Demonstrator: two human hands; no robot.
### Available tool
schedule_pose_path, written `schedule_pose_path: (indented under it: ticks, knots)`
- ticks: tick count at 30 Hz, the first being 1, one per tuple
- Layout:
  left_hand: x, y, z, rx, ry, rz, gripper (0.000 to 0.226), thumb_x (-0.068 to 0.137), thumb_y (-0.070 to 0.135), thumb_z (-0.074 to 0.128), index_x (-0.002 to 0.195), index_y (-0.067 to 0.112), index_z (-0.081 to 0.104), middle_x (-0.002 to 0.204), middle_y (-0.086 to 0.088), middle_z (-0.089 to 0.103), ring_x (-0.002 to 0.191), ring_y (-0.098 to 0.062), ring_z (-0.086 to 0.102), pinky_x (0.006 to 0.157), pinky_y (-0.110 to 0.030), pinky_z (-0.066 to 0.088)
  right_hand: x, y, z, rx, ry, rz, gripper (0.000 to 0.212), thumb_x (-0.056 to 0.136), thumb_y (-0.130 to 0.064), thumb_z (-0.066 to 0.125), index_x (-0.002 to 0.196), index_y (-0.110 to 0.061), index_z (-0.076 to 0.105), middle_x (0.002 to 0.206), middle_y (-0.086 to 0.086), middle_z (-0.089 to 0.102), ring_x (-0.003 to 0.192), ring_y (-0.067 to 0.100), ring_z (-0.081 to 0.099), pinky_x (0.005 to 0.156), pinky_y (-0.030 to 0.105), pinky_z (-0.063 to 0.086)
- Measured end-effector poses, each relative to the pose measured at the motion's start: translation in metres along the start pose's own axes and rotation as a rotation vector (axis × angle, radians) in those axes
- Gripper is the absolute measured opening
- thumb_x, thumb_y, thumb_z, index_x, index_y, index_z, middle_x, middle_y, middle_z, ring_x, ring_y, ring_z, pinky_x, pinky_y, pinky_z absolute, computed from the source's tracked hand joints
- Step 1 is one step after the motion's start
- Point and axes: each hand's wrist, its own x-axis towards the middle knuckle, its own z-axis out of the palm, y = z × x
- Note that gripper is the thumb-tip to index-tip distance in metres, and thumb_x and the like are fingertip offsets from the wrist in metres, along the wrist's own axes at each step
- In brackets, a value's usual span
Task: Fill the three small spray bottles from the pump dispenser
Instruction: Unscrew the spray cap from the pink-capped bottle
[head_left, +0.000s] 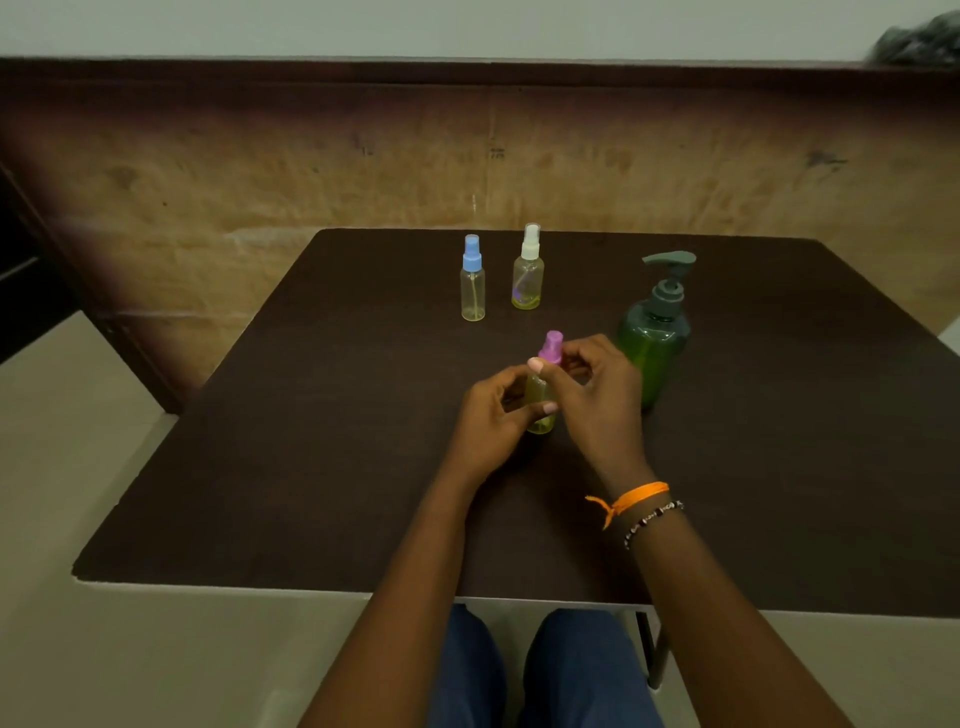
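A small spray bottle with a pink cap (549, 349) stands upright on the dark table (311, 467), its body yellowish. My left hand (493, 415) grips the bottle's body. Around the neck, just under the pink cap, close the fingers of my right hand (592, 395). Farther back stand a blue-capped spray bottle (472, 280) and a white-capped spray bottle (528, 270), both upright and untouched. The green pump dispenser (657, 332) stands right of my hands, its nozzle pointing left.
The table's near edge (363, 590) runs just above my knees. A wooden wall panel (363, 171) rises behind the table. Pale floor (62, 467) lies to the left.
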Motion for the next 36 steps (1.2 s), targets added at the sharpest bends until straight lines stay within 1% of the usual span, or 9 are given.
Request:
schedule_pose_path:
  ticks: [3,7,9,14,18,21,27,30,36]
  knots:
    - [-0.001,0.003,-0.002,-0.041,-0.059,-0.035,0.037,0.081,0.0,0.065,0.114,0.016,0.061,0.107,-0.001,0.068,0.102,-0.009,0.064,0.089,-0.026,0.051,0.006,0.004,-0.01,0.048,-0.146,-0.01,0.007,0.078,-0.013,0.074,0.081,-0.013,0.068,0.076,-0.004,0.056,0.068,0.001,0.052,0.064,0.012,0.04]
    - [-0.003,0.009,-0.002,-0.081,-0.215,-0.089,0.04,0.082,-0.005,0.061,0.115,0.017,0.058,0.103,0.007,0.066,0.095,0.002,0.064,0.082,-0.017,0.051,0.025,0.007,-0.044,0.258,-0.632,0.098,0.015,0.084,-0.004,0.062,0.096,-0.013,0.068,0.095,0.006,0.06,0.09,0.005,0.06,0.081,0.015,0.044]
    - [-0.004,0.009,0.0,-0.059,-0.203,-0.074,0.04,0.079,-0.004,0.065,0.113,0.016,0.06,0.102,0.007,0.067,0.093,0.001,0.064,0.082,-0.017,0.051,0.027,0.006,-0.054,0.199,-0.708,0.099,0.017,0.088,-0.005,0.059,0.101,-0.013,0.067,0.102,0.007,0.059,0.096,0.005,0.059,0.085,0.013,0.043]
    - [-0.001,0.005,0.001,0.064,-0.04,0.053,0.034,0.064,0.001,0.079,0.086,0.02,0.061,0.083,0.007,0.066,0.079,-0.001,0.062,0.074,-0.018,0.05,-0.003,-0.001,-0.021,-0.019,-0.154,0.108,0.017,0.076,-0.015,0.076,0.091,-0.014,0.069,0.091,0.006,0.058,0.08,0.013,0.058,0.073,0.024,0.049]
    - [-0.001,0.001,0.001,0.079,-0.012,0.072,0.03,0.064,0.004,0.08,0.084,0.018,0.061,0.08,0.006,0.066,0.077,-0.003,0.062,0.072,-0.02,0.05,-0.011,-0.006,-0.005,0.25,0.122,0.339,0.025,0.068,-0.016,0.082,0.081,-0.018,0.062,0.078,-0.003,0.066,0.068,0.0,0.06,0.065,0.021,0.052]
    - [0.0,0.0,0.0,0.051,-0.017,0.049,0.03,0.066,0.005,0.08,0.086,0.019,0.063,0.081,0.007,0.066,0.078,-0.003,0.063,0.072,-0.021,0.051,-0.009,-0.005,-0.008,0.296,0.073,0.332,0.018,0.073,-0.012,0.078,0.081,-0.017,0.064,0.077,-0.003,0.067,0.068,0.001,0.061,0.063,0.017,0.049]
    - [0.001,-0.002,0.0,0.038,-0.064,0.031,0.036,0.074,0.005,0.074,0.104,0.02,0.064,0.098,-0.002,0.068,0.096,-0.014,0.064,0.087,-0.029,0.052,-0.002,-0.002,-0.018,0.253,-0.22,0.238,0.023,0.085,-0.001,0.064,0.098,-0.02,0.063,0.106,0.006,0.057,0.095,0.014,0.06,0.089,0.029,0.05]
    - [0.001,0.0,0.001,0.048,-0.041,0.031,0.033,0.073,0.003,0.074,0.101,0.018,0.063,0.092,0.003,0.067,0.09,-0.008,0.064,0.084,-0.025,0.052,-0.002,-0.005,-0.013,0.132,-0.132,0.216,0.021,0.082,-0.008,0.069,0.103,-0.013,0.066,0.098,0.001,0.049,0.082,0.004,0.054,0.078,0.019,0.047]
    - [0.0,0.002,0.001,0.069,-0.022,0.034,0.028,0.072,0.003,0.074,0.095,0.014,0.062,0.085,0.006,0.064,0.081,-0.001,0.061,0.079,-0.022,0.052,-0.009,-0.009,-0.006,0.13,0.077,0.184,0.024,0.074,-0.011,0.076,0.093,-0.019,0.064,0.087,0.003,0.067,0.073,0.007,0.059,0.068,0.018,0.049]
